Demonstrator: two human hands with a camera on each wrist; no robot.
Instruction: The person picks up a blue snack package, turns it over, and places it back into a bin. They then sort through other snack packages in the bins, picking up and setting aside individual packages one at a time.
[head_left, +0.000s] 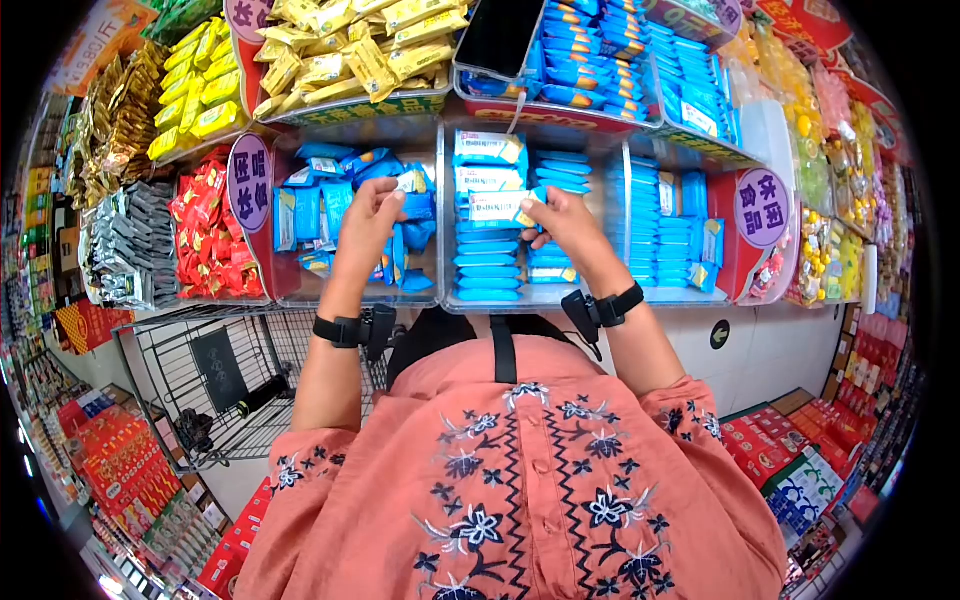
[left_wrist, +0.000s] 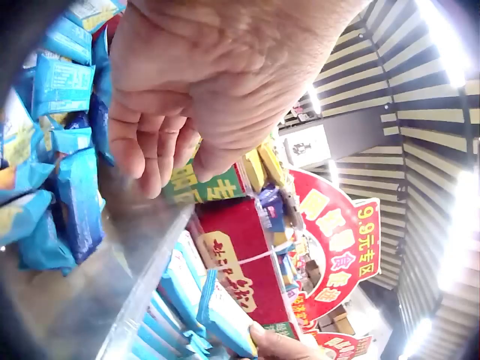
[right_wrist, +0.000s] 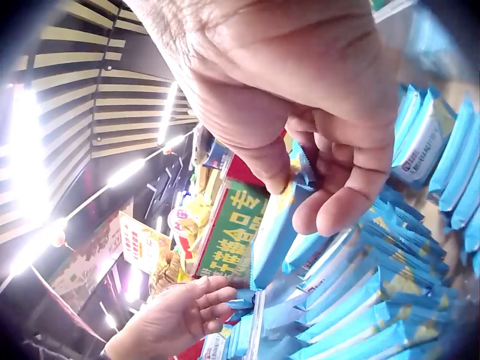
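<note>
My right hand (head_left: 570, 225) pinches one end of a blue and white snack packet (right_wrist: 276, 236) between thumb and fingers. The packet lies level above the middle bin (head_left: 441, 255), over rows of similar blue packets (head_left: 487, 262). To the left, my left hand (head_left: 368, 225) hovers over another bin, where blue packets (head_left: 300, 215) lie in a loose jumble. Its fingers are loosely bent with nothing between them, as the left wrist view shows. A clear divider wall (left_wrist: 142, 289) stands between the two bins.
Yellow packets (head_left: 365, 65) and a dark phone-like screen (head_left: 497, 38) sit on the upper tier. Red packets (head_left: 213, 225) fill a bin at left; more blue packets (head_left: 677, 240) stand at right. A wire shopping cart (head_left: 165, 360) is below left. Purple round signs (head_left: 762, 208) flank the bins.
</note>
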